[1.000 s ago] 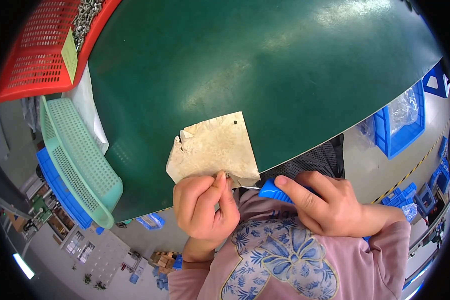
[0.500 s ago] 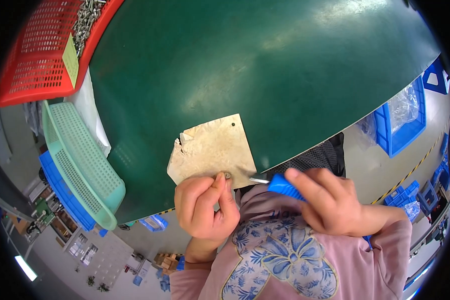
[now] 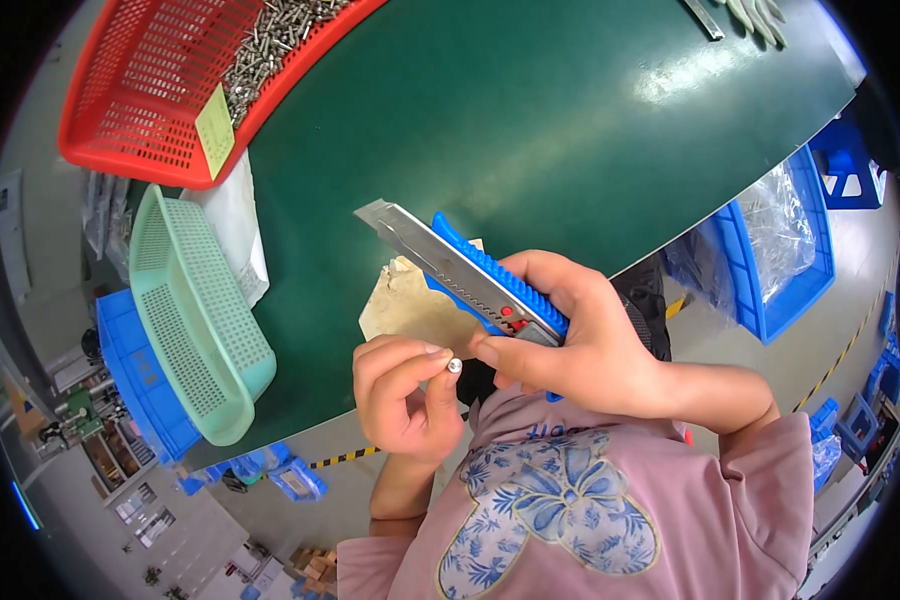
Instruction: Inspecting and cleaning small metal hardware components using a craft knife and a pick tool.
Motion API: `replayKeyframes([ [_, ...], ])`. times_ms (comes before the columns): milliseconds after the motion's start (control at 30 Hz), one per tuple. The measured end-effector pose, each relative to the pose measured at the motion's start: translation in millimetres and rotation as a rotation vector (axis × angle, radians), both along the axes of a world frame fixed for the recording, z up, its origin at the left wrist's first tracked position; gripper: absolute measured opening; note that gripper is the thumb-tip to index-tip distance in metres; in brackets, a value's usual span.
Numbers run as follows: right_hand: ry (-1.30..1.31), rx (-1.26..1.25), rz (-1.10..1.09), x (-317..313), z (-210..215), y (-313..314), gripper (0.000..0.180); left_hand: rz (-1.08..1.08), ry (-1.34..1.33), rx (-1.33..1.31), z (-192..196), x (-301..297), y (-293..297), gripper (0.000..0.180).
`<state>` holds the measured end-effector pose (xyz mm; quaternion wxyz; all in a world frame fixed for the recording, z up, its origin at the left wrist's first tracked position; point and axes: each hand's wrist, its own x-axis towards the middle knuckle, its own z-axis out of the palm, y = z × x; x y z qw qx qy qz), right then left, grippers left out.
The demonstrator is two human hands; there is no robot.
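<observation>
The left hand (image 3: 405,395) pinches a small silver screw (image 3: 454,366) between thumb and fingertips, just beside the right hand (image 3: 570,335), which is closed around a blue utility knife (image 3: 470,272), blade out over the green table (image 3: 570,130). The red basket (image 3: 160,90) holds screws; the green basket (image 3: 195,310) overhangs the table's edge.

Bright, even overhead light; soft glare streak on green table (image 3: 610,130); strong fisheye bending, dark vignette at rim; focus sharp.
</observation>
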<state>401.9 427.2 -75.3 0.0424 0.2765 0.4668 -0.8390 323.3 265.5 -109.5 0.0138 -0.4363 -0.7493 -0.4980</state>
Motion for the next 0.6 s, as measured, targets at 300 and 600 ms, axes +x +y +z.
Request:
replayKeyframes([
  [300,0.079,-0.08,-0.004,-1,-8,-4,0.032,-0.022,0.058,0.011,-4,-3,5,0.006],
  [600,0.217,-0.106,-0.087,-4,-38,-17,0.043,0.168,0.122,-0.003,-19,1,5,0.005],
])
